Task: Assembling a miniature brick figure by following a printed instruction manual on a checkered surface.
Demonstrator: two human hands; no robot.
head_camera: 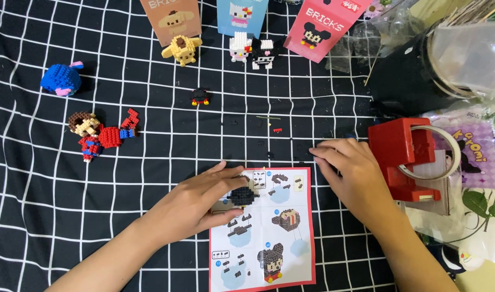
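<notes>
Right up close, the red-bordered instruction sheet (269, 238) lies on the tabletop (150, 162), and the left hand (204, 203) pinches a small black brick assembly (243, 196) over it. Right hand (347, 167) presses flat, fingers together, among loose black bits beside the red tape dispenser (401, 157). Looks early: only a head-sized lump is built, while finished figures (250, 51) stand at the back.

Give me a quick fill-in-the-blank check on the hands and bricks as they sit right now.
1. The left hand holds a small ____ brick piece over the instruction sheet.
2. The right hand rests on the cloth beside a ____ tape dispenser.
3. The blue figure lies to the ____ of the yellow figure.

Missing words: black; red; left
</notes>
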